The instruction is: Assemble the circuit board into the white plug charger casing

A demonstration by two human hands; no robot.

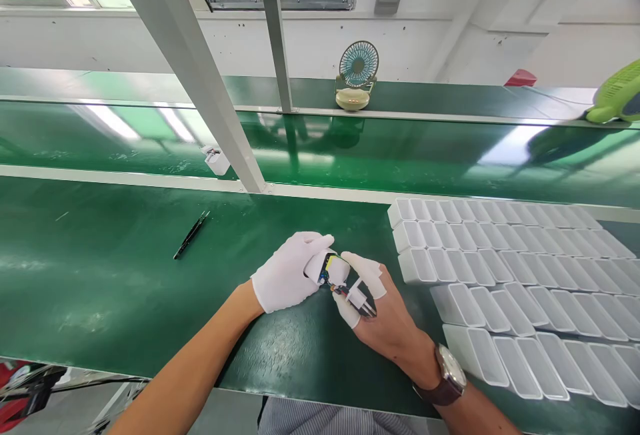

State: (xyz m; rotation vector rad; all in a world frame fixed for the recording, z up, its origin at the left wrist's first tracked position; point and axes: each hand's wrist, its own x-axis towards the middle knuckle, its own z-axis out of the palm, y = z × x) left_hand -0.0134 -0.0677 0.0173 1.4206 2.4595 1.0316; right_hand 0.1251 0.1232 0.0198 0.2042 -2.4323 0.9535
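Observation:
My left hand [290, 273], in a white glove, grips a white plastic housing [314, 267] over the green bench. A small circuit board [325, 275] with a yellow-wrapped component shows at the housing's open end. White finger covers are on the thumb and fingertips of my right hand [377, 301]. It is closed around a white plug piece [356, 296] with metal prongs, held close against the board end. Dark and reddish bits, perhaps wires, show between the two parts. My fingers partly hide both pieces, so whether they are joined I cannot tell.
Black tweezers [191, 235] lie on the bench [125, 288] to the left. Rows of white trays [470, 305] stand at the right. A slanted post [200, 68] rises behind my hands. Beyond the rail, a small white part [217, 161] rests on a green belt; a fan [358, 75] stands on the shelf.

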